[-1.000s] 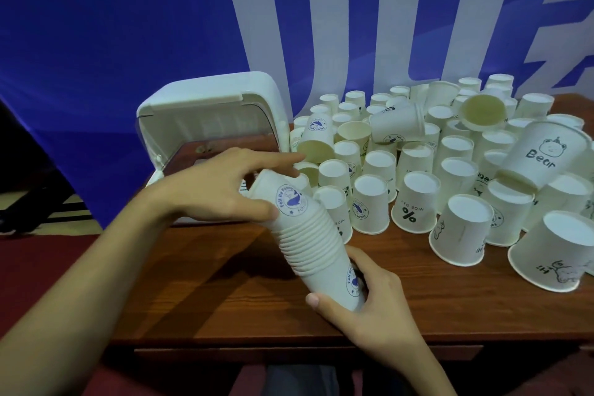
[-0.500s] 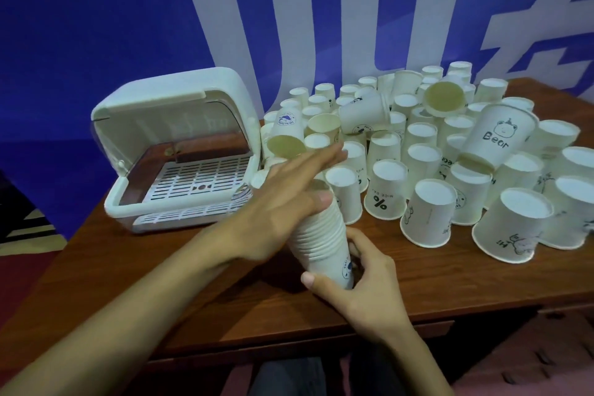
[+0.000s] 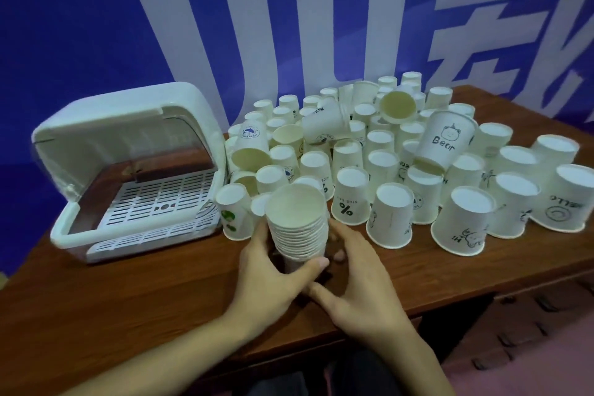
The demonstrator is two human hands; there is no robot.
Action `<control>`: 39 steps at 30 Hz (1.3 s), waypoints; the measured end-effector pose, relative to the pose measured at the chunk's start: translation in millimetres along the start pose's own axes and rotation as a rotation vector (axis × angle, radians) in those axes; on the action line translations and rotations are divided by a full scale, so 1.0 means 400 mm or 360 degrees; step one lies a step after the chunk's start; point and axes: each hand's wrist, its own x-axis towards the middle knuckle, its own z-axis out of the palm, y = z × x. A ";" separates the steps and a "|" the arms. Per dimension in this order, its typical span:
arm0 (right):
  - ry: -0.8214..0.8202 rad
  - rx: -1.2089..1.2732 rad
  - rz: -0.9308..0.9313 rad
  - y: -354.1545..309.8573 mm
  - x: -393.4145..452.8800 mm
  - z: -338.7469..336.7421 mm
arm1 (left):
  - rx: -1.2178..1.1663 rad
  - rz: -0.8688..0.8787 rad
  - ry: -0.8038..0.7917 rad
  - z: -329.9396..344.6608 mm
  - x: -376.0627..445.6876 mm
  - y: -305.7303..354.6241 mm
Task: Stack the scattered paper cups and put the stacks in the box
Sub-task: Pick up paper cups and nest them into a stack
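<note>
A stack of several white paper cups (image 3: 297, 228) stands upright with its mouth up on the wooden table (image 3: 135, 292), near the front edge. My left hand (image 3: 273, 273) wraps its lower part from the left, thumb across the front. My right hand (image 3: 356, 286) cups it from the right, fingers behind the stack. Many single cups (image 3: 395, 177) stand upside down or lie tipped behind and to the right. The white box (image 3: 128, 167) sits at the left with its lid swung up, showing a slotted rack inside.
A large cup marked "Bear" (image 3: 445, 138) leans on other cups at the right. A blue and white banner (image 3: 289, 16) hangs behind the table. The table's front edge runs just below my hands; red floor shows at the lower right.
The stack went from tilted with its base up to upright with its mouth up. My left hand left the top and now grips the lower side. The view shifted right.
</note>
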 end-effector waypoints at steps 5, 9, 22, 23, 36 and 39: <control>0.0627 -0.0403 -0.0113 0.002 -0.001 -0.091 | -0.0007 -0.0023 -0.0077 0.032 0.064 -0.014; 0.0624 -0.0994 -0.0016 0.013 0.052 -0.139 | -0.0056 0.0004 -0.0101 0.059 0.083 -0.034; 0.0889 -0.0934 0.0046 0.040 0.048 -0.104 | -0.0595 -0.0203 -0.0341 0.033 0.063 -0.029; 0.0909 -0.0887 0.0015 0.036 0.041 -0.102 | -0.0581 -0.0186 -0.0340 0.033 0.065 -0.031; 0.0758 -0.0726 0.0132 0.044 -0.091 -0.125 | -0.0574 -0.0107 -0.0393 0.030 0.077 -0.056; 0.0643 -0.0797 0.0269 0.045 -0.105 -0.136 | -0.0557 -0.0105 -0.0412 0.030 0.075 -0.053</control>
